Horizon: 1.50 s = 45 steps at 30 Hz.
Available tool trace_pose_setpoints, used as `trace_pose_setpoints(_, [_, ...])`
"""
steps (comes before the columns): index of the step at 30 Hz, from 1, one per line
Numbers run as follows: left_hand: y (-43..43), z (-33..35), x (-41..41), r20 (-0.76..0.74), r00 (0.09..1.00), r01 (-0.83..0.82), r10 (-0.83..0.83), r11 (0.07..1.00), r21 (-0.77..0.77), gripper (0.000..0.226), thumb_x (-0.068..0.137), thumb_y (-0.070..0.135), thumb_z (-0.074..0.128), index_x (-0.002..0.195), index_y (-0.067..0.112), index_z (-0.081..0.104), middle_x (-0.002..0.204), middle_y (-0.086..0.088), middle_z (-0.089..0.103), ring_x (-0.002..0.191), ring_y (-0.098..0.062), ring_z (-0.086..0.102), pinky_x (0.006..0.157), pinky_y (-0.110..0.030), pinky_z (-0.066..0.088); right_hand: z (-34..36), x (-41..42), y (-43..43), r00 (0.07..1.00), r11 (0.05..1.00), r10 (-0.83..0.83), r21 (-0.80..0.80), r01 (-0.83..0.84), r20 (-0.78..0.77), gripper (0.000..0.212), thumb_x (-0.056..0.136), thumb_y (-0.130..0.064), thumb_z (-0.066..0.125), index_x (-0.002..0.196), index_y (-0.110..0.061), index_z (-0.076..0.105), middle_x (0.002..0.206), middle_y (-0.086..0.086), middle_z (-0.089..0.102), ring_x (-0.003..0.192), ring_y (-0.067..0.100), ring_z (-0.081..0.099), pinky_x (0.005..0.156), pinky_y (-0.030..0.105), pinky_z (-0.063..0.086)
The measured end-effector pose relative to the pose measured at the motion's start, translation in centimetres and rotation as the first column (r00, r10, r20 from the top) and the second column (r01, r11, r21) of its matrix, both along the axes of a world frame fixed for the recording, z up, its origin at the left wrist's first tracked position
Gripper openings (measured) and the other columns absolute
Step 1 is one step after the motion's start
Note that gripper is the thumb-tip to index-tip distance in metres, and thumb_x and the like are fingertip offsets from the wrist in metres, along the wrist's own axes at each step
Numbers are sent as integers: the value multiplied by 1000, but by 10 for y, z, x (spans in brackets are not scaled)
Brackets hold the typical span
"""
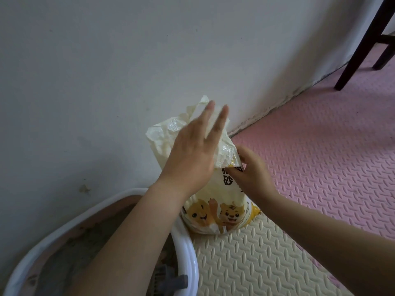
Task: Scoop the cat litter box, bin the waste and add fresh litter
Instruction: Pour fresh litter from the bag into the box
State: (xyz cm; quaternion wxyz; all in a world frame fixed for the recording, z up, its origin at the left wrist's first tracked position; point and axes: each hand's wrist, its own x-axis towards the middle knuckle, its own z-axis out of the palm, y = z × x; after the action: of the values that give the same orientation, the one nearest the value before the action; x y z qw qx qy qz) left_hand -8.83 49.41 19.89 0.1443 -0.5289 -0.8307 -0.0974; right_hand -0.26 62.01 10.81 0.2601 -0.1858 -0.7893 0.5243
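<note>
A cream and yellow litter bag (218, 201) with cartoon cats printed on it stands upright on the floor against the wall. My left hand (192, 154) lies flat on the bag's crumpled top, fingers spread and pointing up. My right hand (251, 169) pinches the folded top edge of the bag on its right side. The litter box (188, 253), white-rimmed with a pink inside and grey litter, sits at the lower left, partly hidden under my left forearm. A grey scoop (162, 278) lies inside it near the rim.
A white wall (106, 71) runs behind the bag and the box. Pink foam floor mats (320, 157) spread to the right, and a cream mat (245, 263) lies below the bag. Dark chair legs (359, 50) stand at the upper right.
</note>
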Motion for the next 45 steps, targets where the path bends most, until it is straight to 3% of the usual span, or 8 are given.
trace_pose_setpoints(5, [9, -9, 0, 1, 997, 75, -76, 983, -166, 67, 84, 31, 27, 150, 20, 29, 160, 2, 15, 148, -18, 2, 120, -41, 1, -4, 2, 3, 999, 999, -26, 42, 27, -23, 25, 76, -4, 67, 86, -26, 62, 72, -10, 62, 64, 8, 55, 58, 31, 47])
trace_pose_setpoints(9, [11, -16, -5, -67, 996, 44, -55, 988, -150, 71, 76, 66, 57, 130, 21, 53, 140, -2, 43, 134, -24, 31, 115, -44, 21, -3, 4, 5, 1000, 994, -31, 107, 31, 1, 27, 76, -3, 66, 79, -29, 59, 64, -11, 58, 58, 4, 50, 54, 30, 43])
trace_pose_setpoints(17, [7, -22, -12, -232, 972, 12, -38, 994, -110, 36, 80, 42, 67, 96, 10, 63, 126, -9, 51, 125, -28, 40, 112, -44, 29, -21, 21, 22, 989, 981, 88, 162, -106, 116, 66, 66, -53, 69, 123, -25, 52, 101, -18, 60, 95, -1, 58, 87, 26, 52])
trace_pose_setpoints(21, [11, -33, -7, -83, 992, 96, -100, 994, -48, 13, 82, 6, 66, 95, 6, 64, 107, -11, 60, 99, -30, 57, 98, -47, 44, -40, 30, 27, 977, 971, 94, 198, -132, 192, 85, 65, -53, 70, 137, -20, 41, 119, -11, 56, 108, -1, 51, 96, 20, 44])
trace_pose_setpoints(25, [10, -35, 2, 112, 993, 60, -44, 989, -138, 54, 86, -7, 51, 133, 20, 53, 110, -6, 56, 96, -23, 52, 74, -30, 47, -64, 35, 25, 920, 938, 194, 210, -275, 342, 107, 63, -48, 80, 149, -21, 22, 144, -5, 40, 127, 2, 35, 106, 25, 31])
trace_pose_setpoints(34, [13, -57, 22, -8, 1000, -5, 3, 987, -162, 43, 82, 37, 31, 105, 28, 66, 95, 0, 60, 86, -23, 54, 77, -36, 40, -106, 35, 28, 816, 922, 277, 98, -374, 507, 145, 47, -54, 86, 150, -27, -11, 152, -3, 23, 140, 15, 25, 110, 42, 34])
trace_pose_setpoints(37, [9, -73, 24, -87, 996, -27, 14, 988, -154, 45, 75, 65, 50, 92, 26, 66, 87, 3, 59, 81, -21, 54, 74, -37, 42, -116, 31, 32, 803, 929, 282, 57, -364, 525, 148, 49, -48, 89, 149, -18, -17, 158, 0, 10, 145, 16, 12, 115, 40, 25])
trace_pose_setpoints(45, [-2, -87, 0, -103, 994, -32, 26, 998, -59, 22, 85, 47, 63, 83, 25, 64, 78, 4, 56, 72, -21, 54, 66, -34, 40, -137, 35, 37, 783, 880, 370, 83, -469, 500, 151, 47, -42, 91, 148, -17, -19, 158, 0, 6, 144, 15, 9, 105, 14, 13])
